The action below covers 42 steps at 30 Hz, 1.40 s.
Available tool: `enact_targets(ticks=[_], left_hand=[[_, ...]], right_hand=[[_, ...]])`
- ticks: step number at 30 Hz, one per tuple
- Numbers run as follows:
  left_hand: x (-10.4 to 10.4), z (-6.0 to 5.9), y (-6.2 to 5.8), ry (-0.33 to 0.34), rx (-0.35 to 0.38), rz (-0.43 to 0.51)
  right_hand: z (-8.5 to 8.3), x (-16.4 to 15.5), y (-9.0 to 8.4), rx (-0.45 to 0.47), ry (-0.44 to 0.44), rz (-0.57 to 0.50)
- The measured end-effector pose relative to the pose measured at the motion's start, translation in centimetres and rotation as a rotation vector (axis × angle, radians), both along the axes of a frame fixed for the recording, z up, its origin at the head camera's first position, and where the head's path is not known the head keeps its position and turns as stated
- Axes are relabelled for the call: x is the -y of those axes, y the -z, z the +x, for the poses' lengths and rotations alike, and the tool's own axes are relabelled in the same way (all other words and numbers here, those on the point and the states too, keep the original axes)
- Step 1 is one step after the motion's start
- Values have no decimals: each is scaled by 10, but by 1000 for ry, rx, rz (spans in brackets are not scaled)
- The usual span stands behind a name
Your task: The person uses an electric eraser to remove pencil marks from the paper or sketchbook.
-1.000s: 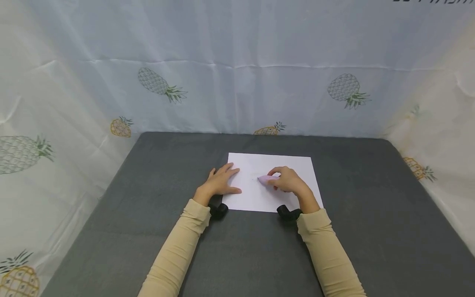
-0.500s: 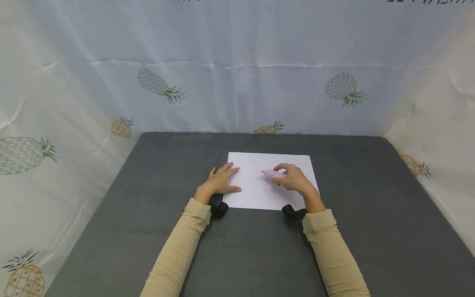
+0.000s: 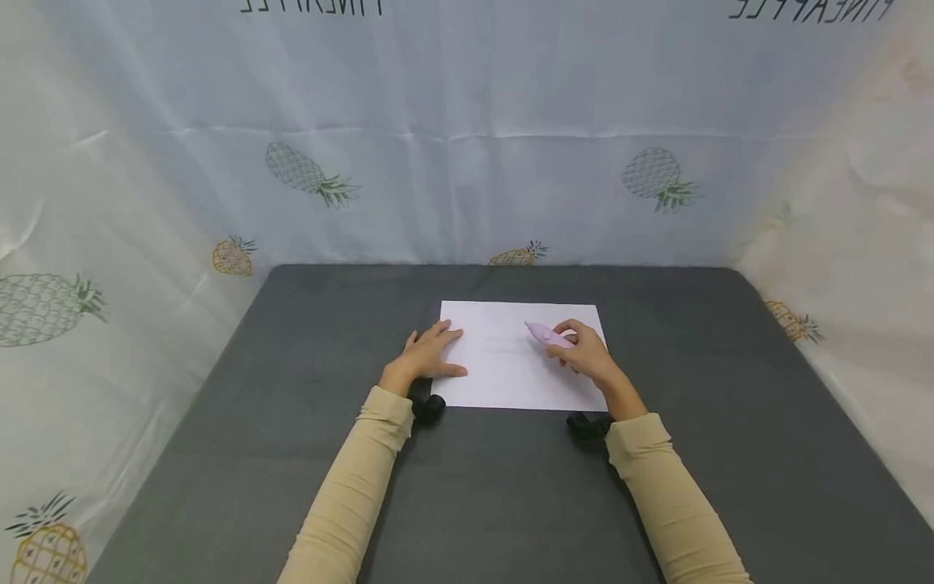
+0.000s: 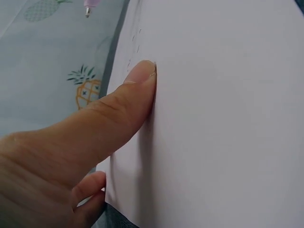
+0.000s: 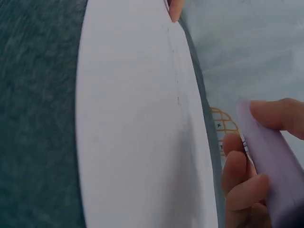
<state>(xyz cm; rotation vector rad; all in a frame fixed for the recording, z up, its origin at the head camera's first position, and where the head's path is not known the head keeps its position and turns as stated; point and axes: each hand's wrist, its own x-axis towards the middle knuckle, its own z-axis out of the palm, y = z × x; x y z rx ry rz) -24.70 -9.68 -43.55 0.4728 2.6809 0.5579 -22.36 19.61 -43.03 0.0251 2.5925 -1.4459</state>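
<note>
A white sheet of paper point(image 3: 503, 384) lies on the dark grey tabletop. My left hand point(image 3: 422, 357) rests on its left edge with fingers spread; the left wrist view shows the thumb point(image 4: 118, 102) stretched over the paper. My right hand point(image 3: 589, 357) pinches a chunky lilac pen-shaped tool point(image 3: 546, 332) above the right half of the sheet. In the left wrist view the tool's metal tip point(image 4: 87, 11) appears apart from the paper. Faint rows of short dark marks point(image 3: 503, 350) run across the sheet's middle. The right palm is mostly hidden.
Dark grey cloth point(image 3: 350, 324) covers the table around the sheet. A pale curtain point(image 3: 467, 186) with pineapple prints hangs behind and along both sides. Black wrist mounts point(image 3: 429, 408) sit below each hand.
My right hand has lifted and moved right and slightly away with the lilac tool, from the sheet's middle. More marks show there now. My left hand stays on the paper while the view shifts slightly.
</note>
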Motion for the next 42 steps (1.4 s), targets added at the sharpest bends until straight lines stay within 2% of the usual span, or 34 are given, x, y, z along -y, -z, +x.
enact_targets(ticks=[2,7,18,23,35,42], left_hand=[[1,0,1,-8,9,9],[4,-1,3,-16,4,17],[9,2,1,-11,15,16],[7,1,0,5,1,27],[3,0,3,-1,11,60],[4,4,4,-6,15,69]], right_hand=[[1,-4,4,-24,85,-12],[2,-17,13,-17,322,-33],[7,-43,21,-19,546,28],[6,-54,23,9,594,38],[9,-56,19,66,607,77],[13,-56,19,77,624,70]])
